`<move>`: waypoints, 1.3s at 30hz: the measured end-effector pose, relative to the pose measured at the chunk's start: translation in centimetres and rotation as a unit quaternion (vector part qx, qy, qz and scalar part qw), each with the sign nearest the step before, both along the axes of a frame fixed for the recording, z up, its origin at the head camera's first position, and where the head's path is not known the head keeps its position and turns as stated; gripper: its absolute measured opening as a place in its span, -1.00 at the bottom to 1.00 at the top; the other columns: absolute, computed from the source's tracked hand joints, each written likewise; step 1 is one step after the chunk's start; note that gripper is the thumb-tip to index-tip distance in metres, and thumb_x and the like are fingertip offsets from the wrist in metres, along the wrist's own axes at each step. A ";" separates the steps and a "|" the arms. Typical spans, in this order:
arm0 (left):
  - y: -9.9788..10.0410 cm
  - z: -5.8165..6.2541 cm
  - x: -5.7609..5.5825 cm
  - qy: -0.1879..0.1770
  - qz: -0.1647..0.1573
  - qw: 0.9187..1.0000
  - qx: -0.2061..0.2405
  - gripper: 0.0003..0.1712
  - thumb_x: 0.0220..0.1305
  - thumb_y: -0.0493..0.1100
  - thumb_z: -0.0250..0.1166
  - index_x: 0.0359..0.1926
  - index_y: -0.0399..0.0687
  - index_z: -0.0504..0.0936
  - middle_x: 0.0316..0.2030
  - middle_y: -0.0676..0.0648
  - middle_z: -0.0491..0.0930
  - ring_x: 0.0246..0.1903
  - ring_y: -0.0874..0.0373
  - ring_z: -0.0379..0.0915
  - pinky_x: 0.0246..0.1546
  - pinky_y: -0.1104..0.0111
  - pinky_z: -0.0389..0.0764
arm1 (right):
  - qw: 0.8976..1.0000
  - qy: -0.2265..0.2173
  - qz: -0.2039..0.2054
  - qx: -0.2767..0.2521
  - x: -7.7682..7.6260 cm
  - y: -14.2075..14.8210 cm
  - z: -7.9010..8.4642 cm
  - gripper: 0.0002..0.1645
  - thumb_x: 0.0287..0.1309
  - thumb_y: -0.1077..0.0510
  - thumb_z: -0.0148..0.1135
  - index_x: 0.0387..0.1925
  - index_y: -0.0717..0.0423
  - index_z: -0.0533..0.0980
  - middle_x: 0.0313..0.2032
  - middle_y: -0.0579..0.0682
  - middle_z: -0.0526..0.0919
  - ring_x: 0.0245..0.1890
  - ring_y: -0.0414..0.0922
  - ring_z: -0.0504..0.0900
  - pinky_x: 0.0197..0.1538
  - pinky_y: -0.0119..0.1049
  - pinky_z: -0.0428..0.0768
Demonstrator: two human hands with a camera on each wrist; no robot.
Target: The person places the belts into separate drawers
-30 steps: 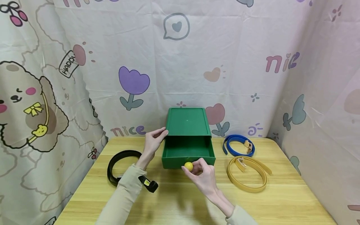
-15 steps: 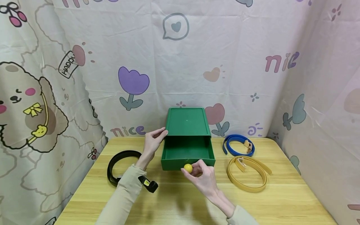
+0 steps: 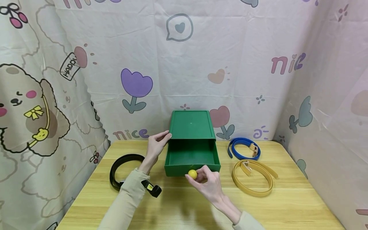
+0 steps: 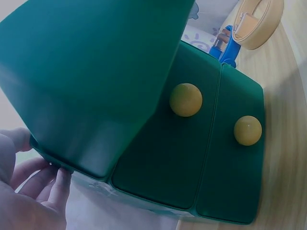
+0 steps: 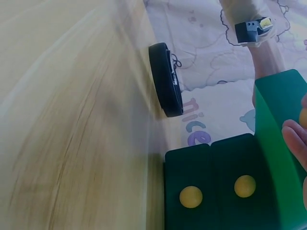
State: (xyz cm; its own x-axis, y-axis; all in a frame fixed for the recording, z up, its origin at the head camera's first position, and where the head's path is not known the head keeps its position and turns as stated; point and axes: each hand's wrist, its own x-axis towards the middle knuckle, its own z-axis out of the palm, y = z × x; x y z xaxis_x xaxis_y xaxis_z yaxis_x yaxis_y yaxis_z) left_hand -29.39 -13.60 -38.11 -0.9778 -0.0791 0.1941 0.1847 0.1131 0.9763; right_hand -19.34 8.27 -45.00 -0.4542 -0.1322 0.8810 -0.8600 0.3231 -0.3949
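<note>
A green drawer cabinet [image 3: 191, 124] stands at the back of the table with its top drawer [image 3: 175, 171] pulled out; the inside that shows holds nothing. My right hand [image 3: 211, 185] pinches the yellow round knob [image 3: 192, 174] on that drawer's front between thumb and fingers. At the cabinet's upper left front edge, my left hand [image 3: 155, 147] grips it, thumb and fingertips against the green panel. Below, in the left wrist view, two closed drawers show, each with its own yellow knob [image 4: 186, 99]. The right wrist view catches only some fingertips [image 5: 295, 139] at its edge.
A coiled black belt [image 3: 114, 171] lies left, partly behind the left forearm. On the right lie a blue belt [image 3: 244, 157] and a yellow belt [image 3: 256, 193], both coiled with metal buckles. A printed cloth [image 3: 184, 64] hangs behind the wooden table [image 3: 172, 210].
The right hand has drawn the top drawer slightly farther out, toward the camera, keeping its pinch on the knob. The left hand has stayed in place on the cabinet.
</note>
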 end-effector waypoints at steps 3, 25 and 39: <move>0.0 0.0 0.0 0.001 -0.001 1.000 0.001 -0.57 0.36 -0.17 0.33 0.20 -0.23 0.64 0.14 -0.32 0.64 -0.23 0.55 0.59 -0.14 0.64 0.57 | 1.000 -0.004 0.001 0.000 0.2 0.1 0.0 -0.67 0.01 0.16 0.57 -0.38 0.13 0.51 -0.66 -0.10 0.71 -0.70 -0.34 0.63 -0.56 -0.61 0.53; 0.0 -0.1 0.1 0.004 -0.001 1.000 0.002 -0.58 0.36 -0.18 0.33 0.19 -0.23 0.64 0.14 -0.31 0.64 -0.21 0.50 0.60 -0.13 0.64 0.57 | 1.000 -0.031 0.004 0.004 1.0 0.0 -0.2 -0.66 -0.03 0.24 0.58 -0.36 0.12 0.50 -0.65 -0.10 0.71 -0.69 -0.39 0.61 -0.55 -0.64 0.52; -0.1 0.0 0.1 0.008 -0.005 1.000 -0.003 -0.56 0.37 -0.16 0.33 0.21 -0.24 0.63 0.15 -0.31 0.64 -0.21 0.52 0.60 -0.11 0.61 0.59 | 1.000 -0.020 0.002 0.009 1.7 -0.1 0.0 -0.69 0.05 0.20 0.53 -0.36 0.12 0.48 -0.67 -0.14 0.69 -0.70 -0.40 0.60 -0.56 -0.65 0.51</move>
State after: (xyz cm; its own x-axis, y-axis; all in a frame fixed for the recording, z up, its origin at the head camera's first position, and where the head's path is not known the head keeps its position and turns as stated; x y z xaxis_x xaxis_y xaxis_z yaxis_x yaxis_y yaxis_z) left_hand -29.26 -13.73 -38.14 -0.9753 -0.0689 0.2097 0.2008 0.1178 0.9725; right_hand -17.64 8.17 -45.02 -0.4882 -0.1509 0.8596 -0.8453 0.3268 -0.4227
